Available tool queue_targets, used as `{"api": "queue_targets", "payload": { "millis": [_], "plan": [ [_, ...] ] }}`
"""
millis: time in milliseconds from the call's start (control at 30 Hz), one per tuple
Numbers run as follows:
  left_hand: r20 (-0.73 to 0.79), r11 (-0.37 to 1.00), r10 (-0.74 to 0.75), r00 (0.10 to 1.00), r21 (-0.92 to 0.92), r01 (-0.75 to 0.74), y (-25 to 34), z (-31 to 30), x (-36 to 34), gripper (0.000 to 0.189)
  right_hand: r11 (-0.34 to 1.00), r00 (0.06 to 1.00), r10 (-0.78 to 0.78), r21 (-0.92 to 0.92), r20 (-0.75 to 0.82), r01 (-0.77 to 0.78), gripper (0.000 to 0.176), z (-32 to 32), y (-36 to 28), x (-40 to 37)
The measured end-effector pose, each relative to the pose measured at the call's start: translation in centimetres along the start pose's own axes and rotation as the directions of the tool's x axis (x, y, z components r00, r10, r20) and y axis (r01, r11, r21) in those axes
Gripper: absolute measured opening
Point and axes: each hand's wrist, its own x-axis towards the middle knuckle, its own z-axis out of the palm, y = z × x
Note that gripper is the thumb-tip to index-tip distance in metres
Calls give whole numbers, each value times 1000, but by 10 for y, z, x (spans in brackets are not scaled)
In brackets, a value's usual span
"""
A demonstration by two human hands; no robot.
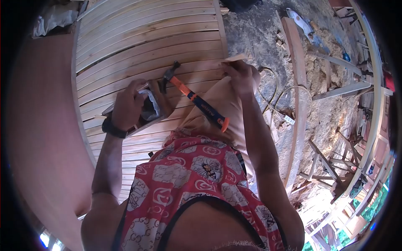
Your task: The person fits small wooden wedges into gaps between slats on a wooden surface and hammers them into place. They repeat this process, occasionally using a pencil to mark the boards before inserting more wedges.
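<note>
My left hand [127,106], with a dark watch on its wrist, is closed over the near-left side of a small wooden box [165,100]. Its fingertips are partly hidden at the rim. Inside the box is a crumpled clear plastic bag [151,106] whose contents I cannot make out. My right hand [240,77] is closed in a pinch on a thin, pale strip of wood [235,58] above my knee. Between the hands, a claw hammer [194,98] with an orange and dark blue handle lies across my leg, its head beside the box.
Under and ahead of me is a slatted wooden panel [146,37]. A smooth brown board [46,108] stands along the left. To the right, a long plank [296,83], a looped cable with a white power strip [288,120] and scrap timber lie on the dusty ground.
</note>
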Motion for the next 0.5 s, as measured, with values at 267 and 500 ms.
{"api": "queue_targets", "payload": {
  "millis": [267, 500],
  "plan": [
    [-75, 962, 265, 961, 82, -259, -83, 43, 157, 28, 747, 935, -349, -586, 58, 315, 19, 5, -1, 129],
    [-235, 897, 39, 971, 437, 69, -184, -6, 204, 68, 628, 852, -488, -601, 191, 495, 11, 8, 25, 188]
  ]
}}
